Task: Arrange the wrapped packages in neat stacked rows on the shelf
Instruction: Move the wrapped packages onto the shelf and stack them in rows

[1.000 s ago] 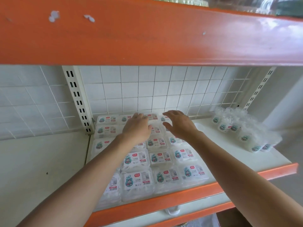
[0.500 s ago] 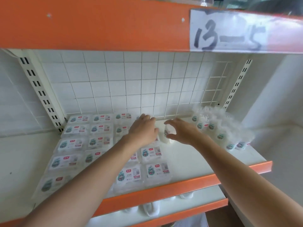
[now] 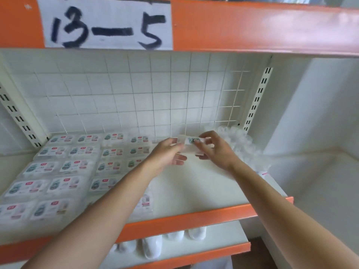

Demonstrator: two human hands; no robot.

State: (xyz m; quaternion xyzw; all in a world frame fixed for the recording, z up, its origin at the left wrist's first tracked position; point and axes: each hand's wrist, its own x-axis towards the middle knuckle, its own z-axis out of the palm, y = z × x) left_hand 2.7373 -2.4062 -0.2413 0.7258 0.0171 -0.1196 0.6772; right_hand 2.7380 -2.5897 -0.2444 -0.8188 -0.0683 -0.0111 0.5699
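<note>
Pkg rows (image 3: pixel 77 166) L of held pkg (image 3: pixel 191 145), loose pile (image 3: pixel 243 144) R

We're in a shop stockroom or warehouse bay: at 11 o'clock a handwritten paper label (image 3: pixel 104 24) reading 13-5 is stuck on the orange beam (image 3: pixel 252 26) of a metal rack. There's a slotted white upright (image 3: pixel 256 98) at 2 o'clock, a wire grid back panel (image 3: pixel 155 94), and at 9 o'clock identical wrapped packages (image 3: pixel 73 166) laid in rows across the white shelf (image 3: pixel 204 191). Down at 6 o'clock, a lower shelf (image 3: pixel 223 237) holds more white goods (image 3: pixel 174 234).
</note>
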